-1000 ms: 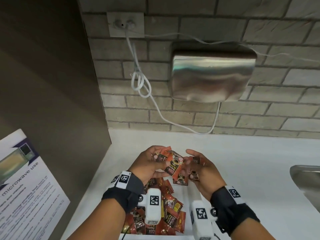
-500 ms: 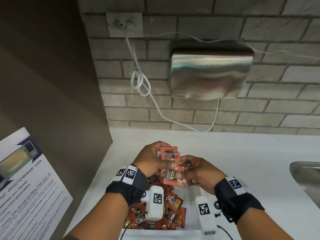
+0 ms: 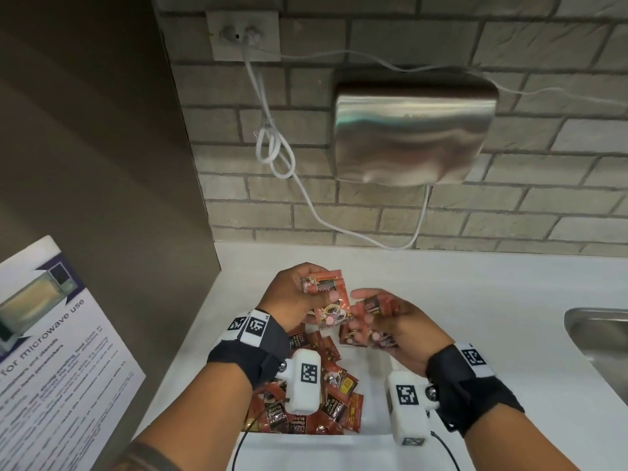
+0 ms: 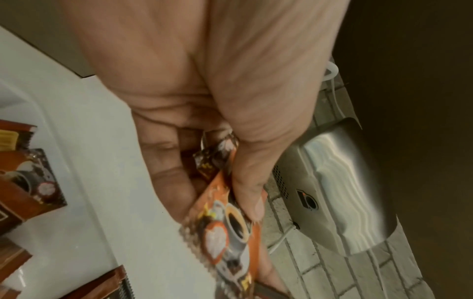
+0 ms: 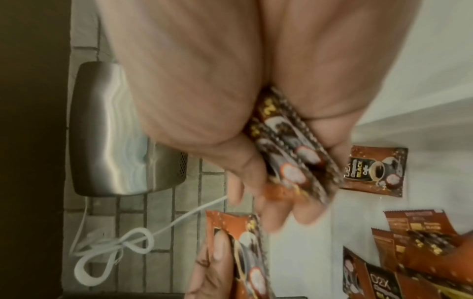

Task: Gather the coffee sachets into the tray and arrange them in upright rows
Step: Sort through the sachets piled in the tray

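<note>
Orange-brown coffee sachets (image 3: 307, 399) lie in a loose pile in the left part of the white tray (image 3: 323, 448) on the counter. Above the tray's far end, my left hand (image 3: 319, 291) pinches a small stack of sachets (image 3: 331, 300) between thumb and fingers; the left wrist view shows the thumb on the front sachet (image 4: 230, 232). Just to the right, my right hand (image 3: 370, 317) grips another bundle of sachets (image 3: 373, 305), seen edge-on in the right wrist view (image 5: 294, 157). A small gap separates the two hands. More sachets (image 5: 373, 172) lie flat on the tray floor.
A steel hand dryer (image 3: 413, 137) hangs on the brick wall, and its white cable (image 3: 275, 154) loops up to a socket. A sink's edge (image 3: 598, 334) shows at the right. At the left are a dark cabinet side and a microwave notice (image 3: 51, 351).
The hands were pressed together over the sachets half a second ago. They have drawn apart, and each keeps its own bundle.
</note>
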The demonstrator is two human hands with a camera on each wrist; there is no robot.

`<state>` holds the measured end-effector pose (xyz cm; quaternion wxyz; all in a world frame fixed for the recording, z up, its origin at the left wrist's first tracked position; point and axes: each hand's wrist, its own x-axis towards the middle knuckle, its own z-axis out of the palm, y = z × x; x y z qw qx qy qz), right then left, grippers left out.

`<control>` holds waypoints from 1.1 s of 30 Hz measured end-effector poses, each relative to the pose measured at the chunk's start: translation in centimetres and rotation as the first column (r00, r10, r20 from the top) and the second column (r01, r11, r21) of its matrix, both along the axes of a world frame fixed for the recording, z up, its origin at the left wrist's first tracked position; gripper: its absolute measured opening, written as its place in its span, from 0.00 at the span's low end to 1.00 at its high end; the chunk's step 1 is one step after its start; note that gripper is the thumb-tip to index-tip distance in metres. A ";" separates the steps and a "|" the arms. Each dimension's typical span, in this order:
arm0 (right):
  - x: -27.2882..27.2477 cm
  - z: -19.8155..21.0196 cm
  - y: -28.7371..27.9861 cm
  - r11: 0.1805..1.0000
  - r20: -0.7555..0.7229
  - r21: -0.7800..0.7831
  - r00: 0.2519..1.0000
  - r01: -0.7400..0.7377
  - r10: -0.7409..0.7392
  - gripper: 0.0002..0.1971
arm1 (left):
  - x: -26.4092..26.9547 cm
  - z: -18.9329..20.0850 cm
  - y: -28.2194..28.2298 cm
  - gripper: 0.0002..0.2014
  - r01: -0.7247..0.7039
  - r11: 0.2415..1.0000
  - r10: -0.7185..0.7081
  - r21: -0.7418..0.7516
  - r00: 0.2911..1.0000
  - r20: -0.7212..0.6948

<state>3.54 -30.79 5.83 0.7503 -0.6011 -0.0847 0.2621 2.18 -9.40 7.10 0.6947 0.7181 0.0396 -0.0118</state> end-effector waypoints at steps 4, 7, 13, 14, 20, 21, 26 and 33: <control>-0.1 0.9 1.6 0.996 0.141 -0.063 0.988 -0.056 0.064 0.25 | -0.5 0.2 -1.2 0.17 0.067 0.998 -0.067 -0.016 0.998 0.001; -0.2 0.8 2.5 0.992 0.178 -0.100 0.979 -0.080 0.097 0.25 | -0.6 0.3 -2.2 0.11 0.078 0.997 -0.078 -0.013 0.997 -0.005; 0.9 0.1 0.9 0.996 0.013 0.046 0.997 0.071 -0.072 0.25 | -0.7 -0.3 0.4 0.13 -0.023 0.985 0.013 0.170 0.998 0.059; 1.0 0.2 0.9 0.996 0.027 0.025 0.996 0.086 -0.086 0.25 | -0.9 -0.3 0.4 0.13 -0.035 0.985 0.026 0.169 0.998 0.059; 0.6 0.8 2.9 0.999 0.054 -0.053 0.998 0.010 -0.007 0.27 | -1.2 -0.4 -1.0 0.12 0.025 0.977 -0.044 0.211 0.995 0.085; 0.6 0.9 2.9 0.998 0.045 -0.063 0.999 -0.010 0.013 0.25 | -1.1 -0.2 -1.1 0.12 0.030 0.962 -0.059 0.270 0.993 0.100; 0.9 1.0 2.8 0.998 -0.023 -0.012 0.998 0.061 -0.061 0.26 | -0.1 0.9 -1.6 0.09 -0.126 0.992 0.126 0.001 0.992 0.003; 1.9 0.9 3.2 0.966 -0.085 0.136 0.974 0.218 -0.208 0.20 | 1.2 -0.8 -2.9 0.15 -0.110 0.993 0.101 -0.045 0.982 -0.160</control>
